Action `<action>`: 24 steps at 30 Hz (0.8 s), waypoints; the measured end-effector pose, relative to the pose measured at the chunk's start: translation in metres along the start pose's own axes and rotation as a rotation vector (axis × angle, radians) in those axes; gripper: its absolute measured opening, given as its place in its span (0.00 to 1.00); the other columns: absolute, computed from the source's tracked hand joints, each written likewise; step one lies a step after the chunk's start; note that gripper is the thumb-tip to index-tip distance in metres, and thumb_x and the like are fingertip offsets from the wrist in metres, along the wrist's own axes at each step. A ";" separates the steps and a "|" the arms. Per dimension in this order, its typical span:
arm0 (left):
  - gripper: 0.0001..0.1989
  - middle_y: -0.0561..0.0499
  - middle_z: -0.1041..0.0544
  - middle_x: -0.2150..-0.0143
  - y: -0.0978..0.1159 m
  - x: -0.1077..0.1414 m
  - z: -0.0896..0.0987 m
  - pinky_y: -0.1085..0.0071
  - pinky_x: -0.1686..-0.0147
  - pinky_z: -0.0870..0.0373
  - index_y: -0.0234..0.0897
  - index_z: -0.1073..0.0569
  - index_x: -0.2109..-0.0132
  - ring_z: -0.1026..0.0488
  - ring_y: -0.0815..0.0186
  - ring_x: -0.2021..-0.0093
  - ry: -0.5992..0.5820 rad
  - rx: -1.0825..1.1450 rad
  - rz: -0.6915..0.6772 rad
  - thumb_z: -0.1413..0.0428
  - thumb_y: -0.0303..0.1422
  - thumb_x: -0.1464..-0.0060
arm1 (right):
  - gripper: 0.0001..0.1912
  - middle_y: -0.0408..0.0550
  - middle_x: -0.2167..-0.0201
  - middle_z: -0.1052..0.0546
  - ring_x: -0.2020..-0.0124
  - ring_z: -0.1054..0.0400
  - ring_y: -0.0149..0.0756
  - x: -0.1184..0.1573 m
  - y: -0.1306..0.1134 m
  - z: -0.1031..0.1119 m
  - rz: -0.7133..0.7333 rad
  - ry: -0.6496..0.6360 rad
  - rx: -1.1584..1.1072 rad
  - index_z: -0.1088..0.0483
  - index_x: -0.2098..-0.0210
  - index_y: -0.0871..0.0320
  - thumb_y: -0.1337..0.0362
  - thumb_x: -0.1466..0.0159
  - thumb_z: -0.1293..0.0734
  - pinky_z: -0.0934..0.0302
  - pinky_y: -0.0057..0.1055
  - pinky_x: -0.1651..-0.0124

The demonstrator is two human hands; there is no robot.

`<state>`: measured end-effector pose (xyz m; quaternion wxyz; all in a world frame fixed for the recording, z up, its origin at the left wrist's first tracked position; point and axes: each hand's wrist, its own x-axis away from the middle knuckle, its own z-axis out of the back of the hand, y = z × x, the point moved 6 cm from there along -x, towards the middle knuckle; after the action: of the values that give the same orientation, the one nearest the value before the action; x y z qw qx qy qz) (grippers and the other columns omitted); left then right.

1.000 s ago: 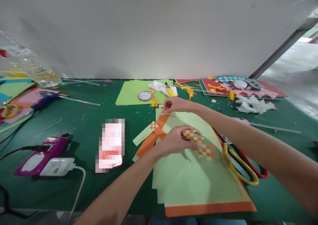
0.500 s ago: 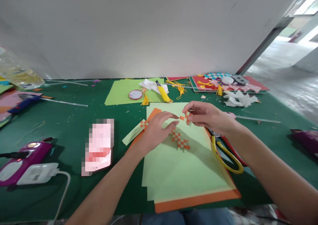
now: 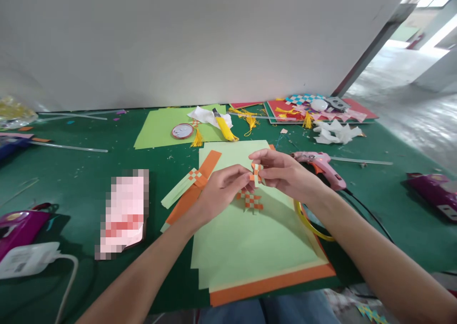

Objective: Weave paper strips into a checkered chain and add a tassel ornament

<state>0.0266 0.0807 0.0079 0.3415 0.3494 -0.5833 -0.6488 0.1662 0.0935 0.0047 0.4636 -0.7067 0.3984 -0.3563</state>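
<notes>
Left hand [image 3: 224,189] and right hand [image 3: 291,174] pinch checkered paper [image 3: 256,172]; the label [image 3: 21,268] on the white charger [image 3: 37,255] is illegible

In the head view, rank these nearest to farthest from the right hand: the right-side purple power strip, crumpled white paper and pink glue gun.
From the right hand:
1. Pink glue gun, just to its right.
2. Crumpled white paper, behind the gun.
3. Purple power strip, at the far right edge.

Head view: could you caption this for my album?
Left hand and right hand meet at an orange-green checkered paper piece above pale-green paper sheets on a green table.
</notes>
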 end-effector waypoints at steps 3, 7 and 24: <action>0.08 0.52 0.23 0.67 -0.004 0.000 0.001 0.74 0.63 0.30 0.37 0.28 0.65 0.26 0.69 0.66 0.015 0.014 0.034 0.45 0.36 0.40 | 0.15 0.39 0.70 0.32 0.75 0.40 0.22 -0.001 0.001 0.000 0.030 0.009 0.004 0.25 0.58 0.53 0.71 0.45 0.29 0.46 0.22 0.74; 0.07 0.53 0.24 0.69 -0.006 -0.001 0.001 0.74 0.64 0.30 0.37 0.29 0.66 0.26 0.70 0.68 0.026 0.008 0.048 0.44 0.34 0.42 | 0.15 0.39 0.70 0.32 0.74 0.39 0.23 -0.003 0.001 -0.001 0.081 0.026 0.047 0.27 0.57 0.54 0.71 0.45 0.30 0.46 0.23 0.74; 0.04 0.55 0.28 0.75 -0.002 -0.001 0.014 0.75 0.70 0.33 0.37 0.30 0.70 0.29 0.70 0.73 0.233 -0.190 -0.010 0.46 0.28 0.46 | 0.15 0.49 0.58 0.24 0.61 0.30 0.36 0.009 -0.019 -0.012 0.394 0.197 0.850 0.26 0.54 0.54 0.57 0.39 0.31 0.36 0.30 0.67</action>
<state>0.0153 0.0891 0.0068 0.4353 0.3913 -0.4740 -0.6579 0.1644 0.0856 0.0272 0.7301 -0.3284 0.3858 -0.4585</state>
